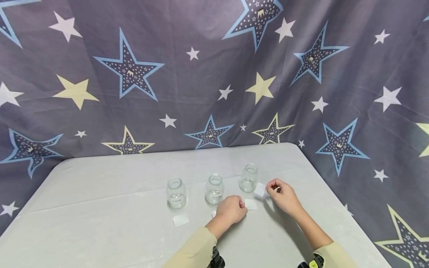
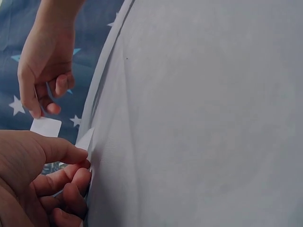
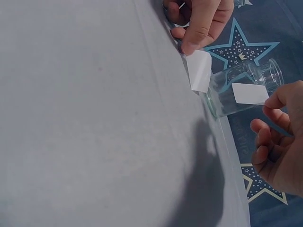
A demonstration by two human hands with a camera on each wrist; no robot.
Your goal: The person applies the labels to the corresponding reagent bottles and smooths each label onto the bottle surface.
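Observation:
My right hand (image 1: pixel 283 195) pinches a small white label (image 3: pixel 250 93) by its edge between thumb and forefinger. It is held just right of the rightmost glass jar (image 1: pixel 248 185), an open clear jar without a lid. My left hand (image 1: pixel 231 210) is lower and to the left, pinching a slightly curled slip of white paper (image 3: pixel 200 71) between thumb and forefinger. The middle jar (image 1: pixel 214 195) and the left jar (image 1: pixel 176 199) each carry a line of dark print low on the front. All three stand upright.
One white paper piece (image 1: pixel 181 220) lies before the left jar. Another white piece (image 1: pixel 213 214) shows partly beside my left wrist. A pale cloth covers the table (image 1: pixel 100 216), and a star-patterned curtain (image 1: pixel 187 93) hangs behind it and along its right side.

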